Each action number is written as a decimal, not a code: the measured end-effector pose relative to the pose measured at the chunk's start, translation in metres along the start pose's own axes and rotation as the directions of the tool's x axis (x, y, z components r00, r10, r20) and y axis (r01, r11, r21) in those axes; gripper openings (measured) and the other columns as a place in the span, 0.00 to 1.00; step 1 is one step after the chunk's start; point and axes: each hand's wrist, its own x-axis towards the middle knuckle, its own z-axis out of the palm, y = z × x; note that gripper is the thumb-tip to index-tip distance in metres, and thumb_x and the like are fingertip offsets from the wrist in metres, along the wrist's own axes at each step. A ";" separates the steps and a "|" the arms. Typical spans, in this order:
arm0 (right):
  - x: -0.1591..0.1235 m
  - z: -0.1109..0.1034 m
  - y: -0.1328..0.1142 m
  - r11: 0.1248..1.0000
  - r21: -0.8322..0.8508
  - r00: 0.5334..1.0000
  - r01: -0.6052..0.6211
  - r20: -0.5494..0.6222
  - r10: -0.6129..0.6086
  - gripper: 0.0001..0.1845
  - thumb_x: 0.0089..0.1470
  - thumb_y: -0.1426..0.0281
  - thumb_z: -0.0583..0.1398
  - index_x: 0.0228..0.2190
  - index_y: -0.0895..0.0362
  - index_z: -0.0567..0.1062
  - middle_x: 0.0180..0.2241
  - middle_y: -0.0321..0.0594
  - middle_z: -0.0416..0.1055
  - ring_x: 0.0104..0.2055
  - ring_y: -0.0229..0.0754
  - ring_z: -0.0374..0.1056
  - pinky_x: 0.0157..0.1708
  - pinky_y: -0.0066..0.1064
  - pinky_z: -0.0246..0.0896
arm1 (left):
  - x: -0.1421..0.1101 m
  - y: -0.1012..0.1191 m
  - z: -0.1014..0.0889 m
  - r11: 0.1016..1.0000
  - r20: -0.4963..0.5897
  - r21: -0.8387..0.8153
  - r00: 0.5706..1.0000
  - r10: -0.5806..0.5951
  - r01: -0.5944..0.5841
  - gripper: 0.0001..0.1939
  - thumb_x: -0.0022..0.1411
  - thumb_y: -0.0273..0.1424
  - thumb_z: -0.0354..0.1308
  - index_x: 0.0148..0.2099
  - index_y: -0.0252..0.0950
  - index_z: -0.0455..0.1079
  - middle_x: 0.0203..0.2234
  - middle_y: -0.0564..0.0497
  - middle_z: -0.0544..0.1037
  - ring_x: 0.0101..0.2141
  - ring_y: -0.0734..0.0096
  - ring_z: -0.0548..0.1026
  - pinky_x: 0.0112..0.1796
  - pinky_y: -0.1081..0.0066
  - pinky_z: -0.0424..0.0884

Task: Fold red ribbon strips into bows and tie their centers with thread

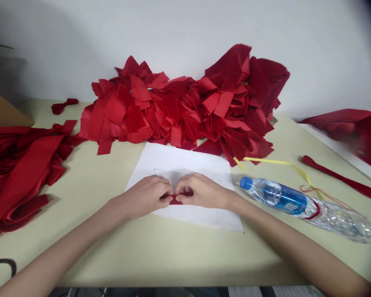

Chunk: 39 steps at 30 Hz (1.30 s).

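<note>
Both hands meet at the middle of a white paper sheet (pixel 179 165) lying on the table. My left hand (pixel 144 196) and my right hand (pixel 200 190) pinch a small piece of red fabric (pixel 176 201) between them, and the fingers hide most of it. A faint pencil outline is drawn on the paper under my fingers. Directly behind the sheet rises a large heap of cut red fabric pieces (pixel 179 107).
A coiled mass of red fabric strips (pixel 18 177) lies at the left. A crushed plastic water bottle (pixel 297 204) with a blue cap, a yellow ribbon (pixel 278 161), a red strip (pixel 343 179) and more red fabric (pixel 343 123) lie at the right. A cardboard box corner (pixel 3 111) shows far left.
</note>
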 end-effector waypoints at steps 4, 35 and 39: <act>-0.002 0.011 -0.001 0.966 -0.255 0.994 0.030 -0.097 -0.056 0.04 0.51 0.72 0.57 0.27 0.58 0.70 0.28 0.34 0.68 0.27 0.33 0.62 0.28 0.26 0.53 | -0.003 -0.001 0.017 0.961 -0.135 0.264 0.983 0.124 -0.085 0.11 0.62 0.27 0.47 0.29 0.33 0.66 0.24 0.51 0.71 0.28 0.68 0.68 0.34 0.66 0.63; -0.015 0.029 -0.001 0.699 -0.671 0.903 0.246 -0.103 -0.417 0.12 0.57 0.77 0.51 0.25 0.60 0.69 0.25 0.39 0.66 0.31 0.39 0.58 0.31 0.32 0.49 | -0.019 0.012 0.027 0.952 -0.231 0.289 0.957 0.175 -0.104 0.13 0.63 0.23 0.47 0.29 0.33 0.69 0.24 0.51 0.71 0.29 0.68 0.67 0.32 0.66 0.64; -0.013 0.032 -0.001 0.742 -0.641 0.905 0.199 -0.171 -0.390 0.12 0.58 0.75 0.50 0.27 0.61 0.71 0.25 0.40 0.66 0.30 0.40 0.59 0.31 0.32 0.52 | -0.020 0.009 0.024 0.936 -0.200 0.329 0.960 0.195 -0.121 0.12 0.63 0.22 0.47 0.31 0.33 0.69 0.25 0.50 0.71 0.30 0.67 0.68 0.33 0.66 0.64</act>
